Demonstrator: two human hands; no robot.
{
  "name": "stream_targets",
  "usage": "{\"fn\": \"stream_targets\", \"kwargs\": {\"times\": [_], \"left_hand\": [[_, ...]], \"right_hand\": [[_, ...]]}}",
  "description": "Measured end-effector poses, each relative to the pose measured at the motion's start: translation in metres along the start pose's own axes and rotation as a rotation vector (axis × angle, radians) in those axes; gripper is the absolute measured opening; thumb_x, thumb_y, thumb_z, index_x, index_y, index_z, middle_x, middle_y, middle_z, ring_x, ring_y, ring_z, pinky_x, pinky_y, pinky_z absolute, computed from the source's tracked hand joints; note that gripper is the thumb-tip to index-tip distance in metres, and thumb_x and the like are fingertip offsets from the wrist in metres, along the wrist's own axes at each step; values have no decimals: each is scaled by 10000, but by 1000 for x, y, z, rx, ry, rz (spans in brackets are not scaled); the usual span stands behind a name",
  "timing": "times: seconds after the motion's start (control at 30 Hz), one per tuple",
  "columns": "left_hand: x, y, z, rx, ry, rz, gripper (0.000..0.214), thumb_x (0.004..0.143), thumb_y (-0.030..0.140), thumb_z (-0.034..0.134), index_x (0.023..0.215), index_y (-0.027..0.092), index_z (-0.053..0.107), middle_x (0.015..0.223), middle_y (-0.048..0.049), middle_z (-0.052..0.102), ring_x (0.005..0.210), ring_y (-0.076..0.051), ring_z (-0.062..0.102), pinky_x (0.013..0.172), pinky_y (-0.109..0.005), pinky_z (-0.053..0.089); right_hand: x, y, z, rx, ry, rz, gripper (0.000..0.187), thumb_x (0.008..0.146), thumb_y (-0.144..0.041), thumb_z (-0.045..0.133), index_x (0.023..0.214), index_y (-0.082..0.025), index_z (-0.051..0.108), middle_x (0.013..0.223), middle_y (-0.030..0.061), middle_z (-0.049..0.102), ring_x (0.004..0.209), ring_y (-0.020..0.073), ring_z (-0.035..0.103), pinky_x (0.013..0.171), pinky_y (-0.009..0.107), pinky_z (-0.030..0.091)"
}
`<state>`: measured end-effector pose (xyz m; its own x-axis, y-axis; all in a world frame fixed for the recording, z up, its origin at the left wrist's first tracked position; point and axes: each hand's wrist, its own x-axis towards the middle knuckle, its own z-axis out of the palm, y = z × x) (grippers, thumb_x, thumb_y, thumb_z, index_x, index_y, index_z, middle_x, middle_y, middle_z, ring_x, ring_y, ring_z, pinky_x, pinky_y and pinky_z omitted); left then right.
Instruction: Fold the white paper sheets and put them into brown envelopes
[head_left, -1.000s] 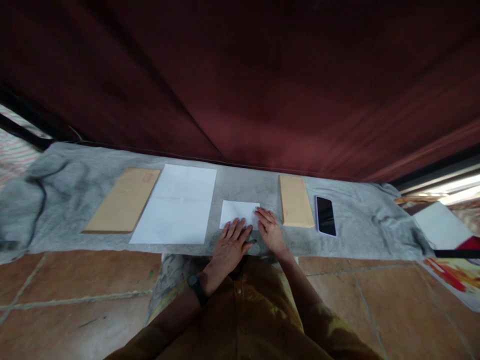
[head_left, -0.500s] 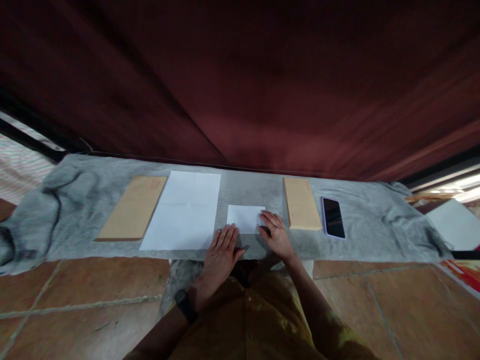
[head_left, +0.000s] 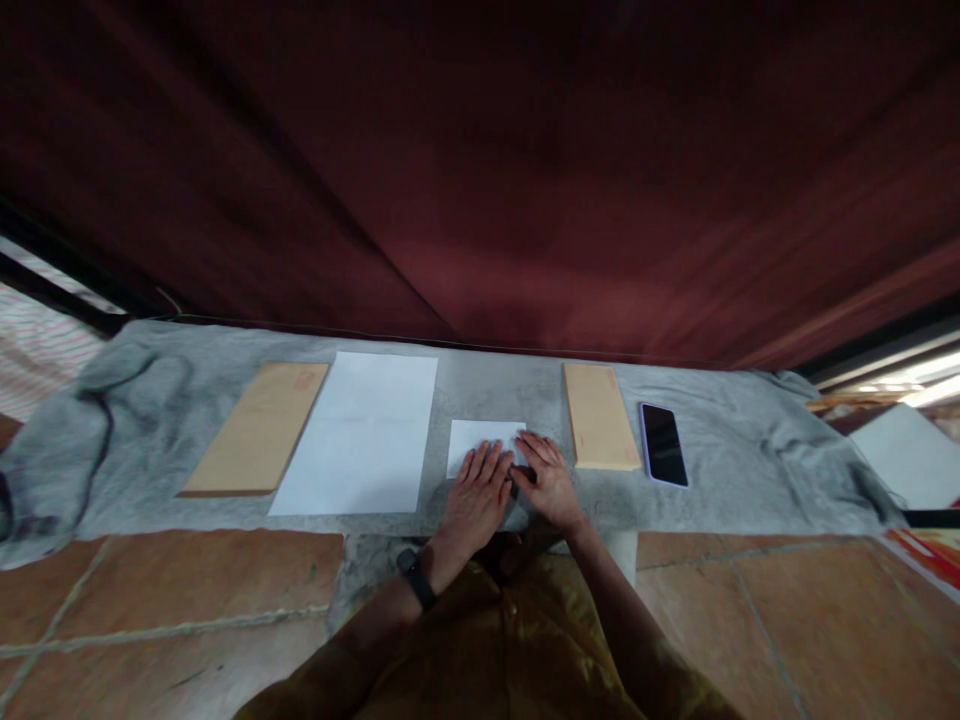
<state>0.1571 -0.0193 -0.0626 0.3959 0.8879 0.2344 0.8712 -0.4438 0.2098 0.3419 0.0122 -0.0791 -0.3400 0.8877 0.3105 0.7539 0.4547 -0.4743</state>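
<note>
A small white sheet of paper (head_left: 469,435), perhaps folded, lies on the grey cloth (head_left: 502,385) in front of me. My left hand (head_left: 476,495) rests flat across its near edge, fingers stretched forward. My right hand (head_left: 550,483) lies on the paper's right edge with its fingers extended, its thumb close to the left fingertips. Neither hand grips anything. To the left lies a large stack or sheet of white paper (head_left: 360,430) with faint crease lines.
Left of the large paper is a stack of brown envelopes (head_left: 259,430). Smaller brown envelopes (head_left: 602,415) lie to the right, beside a phone (head_left: 664,445) with a dark screen. A dark red curtain (head_left: 480,230) hangs behind the cloth-covered surface. Tiled floor (head_left: 750,600) shows below.
My left hand has slid right along the small paper, from its left corner to its middle, closer to my right hand. The right hand stays at the right edge. The view has shifted slightly.
</note>
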Motion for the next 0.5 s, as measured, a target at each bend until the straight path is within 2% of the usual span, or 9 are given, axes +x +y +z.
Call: {"fn": "stream_targets", "kwargs": {"times": [0.27,0.5], "left_hand": [[26,-10,7,27,-31,-121,488,1021,341,417,1497,245,461,1611,-66,390,1504,-293,317,1223,-521,285],[16,-28,7,64,11,-187,533,1014,413,430,1496,189,466,1603,-106,390,1508,-320,299,1220,-540,278]], "right_hand": [[0,3,4,-1,5,16,490,942,-326,578,1421,-222,552,1454,90,572,1362,271,501,1185,515,345],[0,4,5,8,-8,20,509,931,-331,600,1426,-225,548,1474,84,555,1369,277,490,1186,518,341]]}}
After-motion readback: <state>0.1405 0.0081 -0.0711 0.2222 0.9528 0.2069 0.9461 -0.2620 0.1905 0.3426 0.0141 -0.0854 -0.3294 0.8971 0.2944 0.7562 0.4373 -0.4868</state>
